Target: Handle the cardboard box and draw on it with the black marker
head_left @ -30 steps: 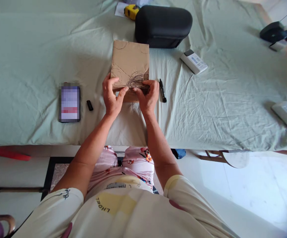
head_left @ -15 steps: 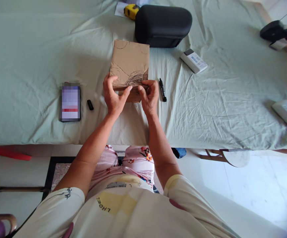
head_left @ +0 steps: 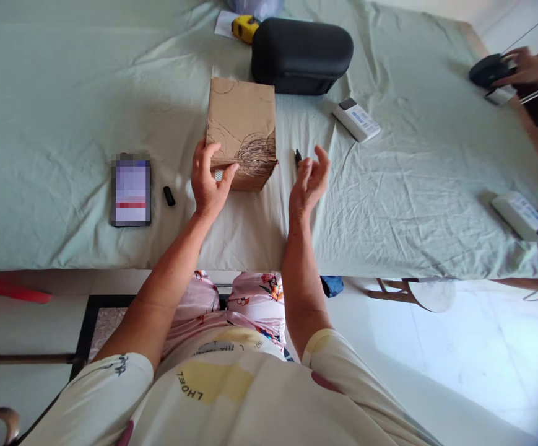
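A brown cardboard box (head_left: 241, 114) with black scribbled lines stands on the cloth-covered table. My left hand (head_left: 209, 179) grips the box's near left corner, with the thumb on its front top edge and the fingers on the left side. Off to the right of the box, my right hand (head_left: 309, 179) is raised with its fingers apart and nothing in it. A black marker (head_left: 298, 157) lies uncapped beside that hand, its lower part hidden behind the fingers. Left of the box rests a black marker cap (head_left: 169, 196).
Behind the box sits a black hard case (head_left: 302, 56), with a yellow tape measure (head_left: 245, 28) beside it. A phone (head_left: 130, 191) lies at left. White-and-grey devices (head_left: 356, 120) lie at right. Another person's hand (head_left: 529, 68) touches a dark object (head_left: 488, 70) at the far right.
My right hand has let go of the box and moved right, over to the marker. My left hand stays on the box. Another person's hand has come into view at far right.
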`<state>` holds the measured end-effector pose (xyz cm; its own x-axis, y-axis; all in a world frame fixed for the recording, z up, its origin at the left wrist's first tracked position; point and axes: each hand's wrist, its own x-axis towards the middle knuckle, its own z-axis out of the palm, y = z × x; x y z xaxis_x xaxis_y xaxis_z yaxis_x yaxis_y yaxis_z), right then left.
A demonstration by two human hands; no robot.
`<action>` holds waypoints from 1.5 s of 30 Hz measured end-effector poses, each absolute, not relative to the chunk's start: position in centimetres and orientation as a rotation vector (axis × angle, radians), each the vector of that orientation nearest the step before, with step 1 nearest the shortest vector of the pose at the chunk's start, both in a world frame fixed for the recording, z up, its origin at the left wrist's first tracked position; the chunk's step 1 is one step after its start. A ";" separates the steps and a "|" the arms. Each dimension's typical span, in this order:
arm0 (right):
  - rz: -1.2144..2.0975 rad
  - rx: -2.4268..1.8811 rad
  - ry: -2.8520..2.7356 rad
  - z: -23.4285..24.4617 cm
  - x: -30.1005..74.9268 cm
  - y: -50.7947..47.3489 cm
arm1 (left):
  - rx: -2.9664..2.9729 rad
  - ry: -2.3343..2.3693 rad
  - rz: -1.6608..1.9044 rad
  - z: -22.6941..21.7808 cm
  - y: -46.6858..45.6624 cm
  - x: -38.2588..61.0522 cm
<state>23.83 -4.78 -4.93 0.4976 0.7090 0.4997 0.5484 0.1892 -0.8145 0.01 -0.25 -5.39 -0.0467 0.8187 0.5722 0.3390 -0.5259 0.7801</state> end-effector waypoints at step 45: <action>0.014 -1.301 -1.443 -1.1 17.7 -8.9 | 1.850 1.249 1.642 -5.0 0.4 -0.9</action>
